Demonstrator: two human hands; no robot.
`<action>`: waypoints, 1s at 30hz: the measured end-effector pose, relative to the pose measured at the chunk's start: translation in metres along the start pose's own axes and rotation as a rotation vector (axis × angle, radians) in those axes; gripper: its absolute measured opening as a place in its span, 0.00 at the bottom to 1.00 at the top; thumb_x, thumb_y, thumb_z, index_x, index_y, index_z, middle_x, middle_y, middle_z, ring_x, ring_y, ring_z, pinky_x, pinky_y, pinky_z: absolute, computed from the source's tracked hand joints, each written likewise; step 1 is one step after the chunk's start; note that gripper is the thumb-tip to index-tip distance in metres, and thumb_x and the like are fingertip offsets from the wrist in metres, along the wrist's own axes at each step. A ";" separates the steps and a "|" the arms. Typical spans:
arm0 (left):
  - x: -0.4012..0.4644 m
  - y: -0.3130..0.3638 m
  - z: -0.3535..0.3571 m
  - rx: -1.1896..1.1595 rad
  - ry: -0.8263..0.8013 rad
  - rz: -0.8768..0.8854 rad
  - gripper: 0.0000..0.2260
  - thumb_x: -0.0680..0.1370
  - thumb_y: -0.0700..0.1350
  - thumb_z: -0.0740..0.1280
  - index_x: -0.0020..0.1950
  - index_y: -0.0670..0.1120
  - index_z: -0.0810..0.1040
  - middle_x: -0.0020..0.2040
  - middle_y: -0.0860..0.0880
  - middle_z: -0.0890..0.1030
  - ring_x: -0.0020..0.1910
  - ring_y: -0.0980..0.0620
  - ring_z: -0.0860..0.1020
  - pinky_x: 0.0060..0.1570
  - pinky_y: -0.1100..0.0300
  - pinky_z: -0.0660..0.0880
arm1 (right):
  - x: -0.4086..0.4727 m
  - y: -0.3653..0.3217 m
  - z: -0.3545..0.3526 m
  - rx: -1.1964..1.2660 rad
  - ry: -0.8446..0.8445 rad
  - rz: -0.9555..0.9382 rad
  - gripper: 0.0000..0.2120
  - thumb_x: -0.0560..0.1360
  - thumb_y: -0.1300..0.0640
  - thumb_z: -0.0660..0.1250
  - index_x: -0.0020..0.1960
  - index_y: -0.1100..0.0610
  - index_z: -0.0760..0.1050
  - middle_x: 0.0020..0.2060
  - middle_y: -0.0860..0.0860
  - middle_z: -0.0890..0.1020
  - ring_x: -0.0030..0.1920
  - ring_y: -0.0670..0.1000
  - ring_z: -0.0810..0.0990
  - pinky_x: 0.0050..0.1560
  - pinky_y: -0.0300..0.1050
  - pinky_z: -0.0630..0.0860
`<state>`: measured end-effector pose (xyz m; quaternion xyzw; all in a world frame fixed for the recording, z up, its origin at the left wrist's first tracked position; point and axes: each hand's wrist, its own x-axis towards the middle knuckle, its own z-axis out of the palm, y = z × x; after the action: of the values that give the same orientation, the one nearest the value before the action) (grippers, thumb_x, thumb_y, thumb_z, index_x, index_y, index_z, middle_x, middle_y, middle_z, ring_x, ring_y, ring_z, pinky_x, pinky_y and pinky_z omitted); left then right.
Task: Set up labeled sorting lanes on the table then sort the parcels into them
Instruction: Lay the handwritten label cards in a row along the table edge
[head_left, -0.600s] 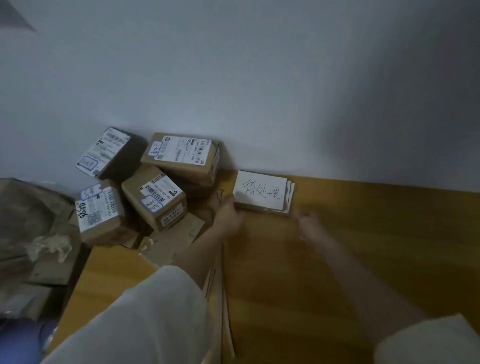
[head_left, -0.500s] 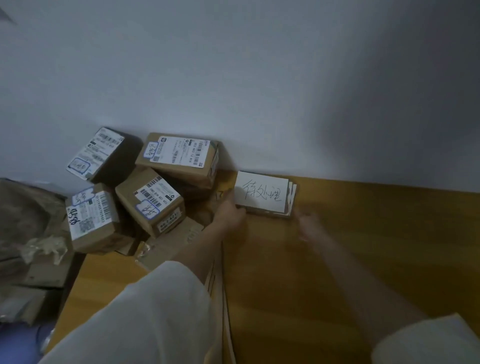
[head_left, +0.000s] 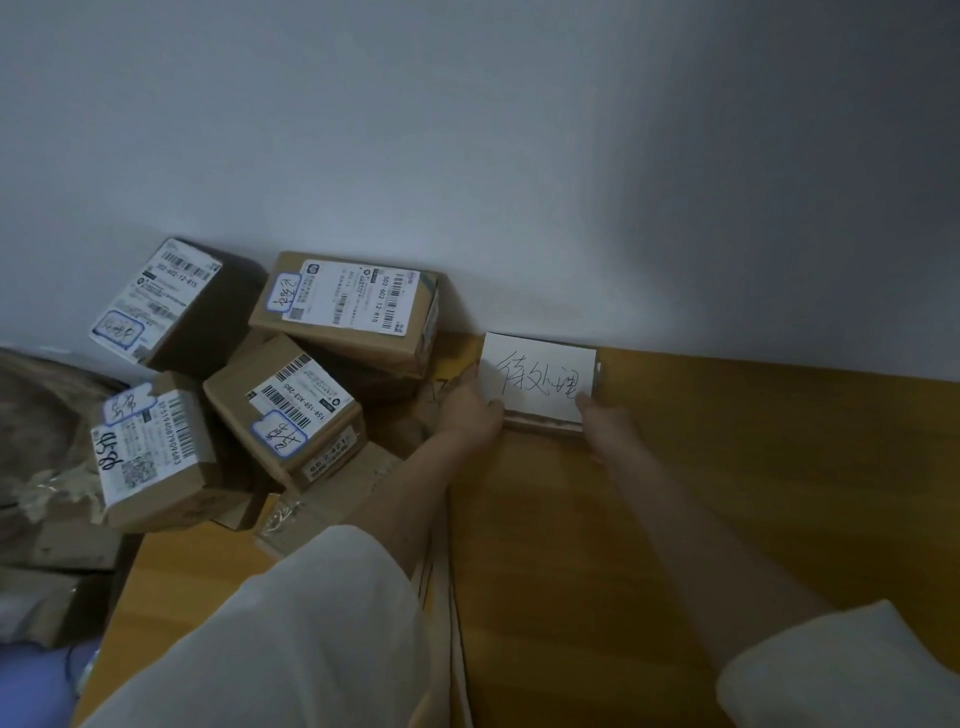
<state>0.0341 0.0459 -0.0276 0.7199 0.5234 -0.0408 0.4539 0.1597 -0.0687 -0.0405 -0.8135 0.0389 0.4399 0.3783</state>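
Observation:
A white card with handwritten black characters (head_left: 537, 376) tops a small stack of cards against the wall on the wooden table (head_left: 727, 493). My left hand (head_left: 467, 410) grips the stack's left edge. My right hand (head_left: 605, 421) grips its lower right corner. Several brown parcels with white shipping labels are heaped at the left: one leans on the wall (head_left: 156, 301), one lies flat on top (head_left: 348, 306), one is tilted in the middle (head_left: 285, 410), and one sits at the front left (head_left: 145, 452).
Flattened cardboard pieces (head_left: 322, 499) lie under and in front of the heap. Crumpled brown packing material (head_left: 41, 441) fills the far left beyond the table edge. A cardboard strip (head_left: 441, 597) runs down the table from my left hand. The grey wall borders the table's far side.
My right hand has moved forward from the bare table onto the card stack's right corner. The loosely fanned cards now sit squared up between both hands.

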 end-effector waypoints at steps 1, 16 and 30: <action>0.000 0.000 0.000 0.002 0.001 0.007 0.30 0.77 0.42 0.64 0.77 0.46 0.58 0.72 0.43 0.68 0.71 0.41 0.67 0.69 0.46 0.68 | 0.001 0.001 0.001 0.015 -0.003 0.000 0.23 0.80 0.47 0.62 0.66 0.63 0.72 0.62 0.57 0.77 0.60 0.59 0.75 0.60 0.52 0.73; -0.039 0.003 0.007 -0.465 0.044 -0.092 0.27 0.80 0.57 0.60 0.76 0.49 0.61 0.71 0.48 0.69 0.70 0.46 0.67 0.69 0.48 0.65 | -0.023 0.023 -0.038 0.368 -0.119 -0.026 0.07 0.83 0.56 0.58 0.55 0.58 0.71 0.49 0.52 0.78 0.46 0.51 0.80 0.39 0.42 0.81; -0.089 -0.037 0.017 -0.962 -0.179 -0.285 0.16 0.80 0.51 0.62 0.65 0.44 0.75 0.58 0.43 0.81 0.57 0.44 0.80 0.53 0.47 0.80 | -0.035 0.063 -0.057 0.093 -0.082 -0.190 0.11 0.79 0.60 0.66 0.60 0.57 0.79 0.56 0.51 0.82 0.53 0.50 0.80 0.58 0.45 0.77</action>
<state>-0.0280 -0.0282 -0.0129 0.3445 0.5351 0.0816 0.7670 0.1526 -0.1599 -0.0328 -0.7766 -0.0333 0.4326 0.4569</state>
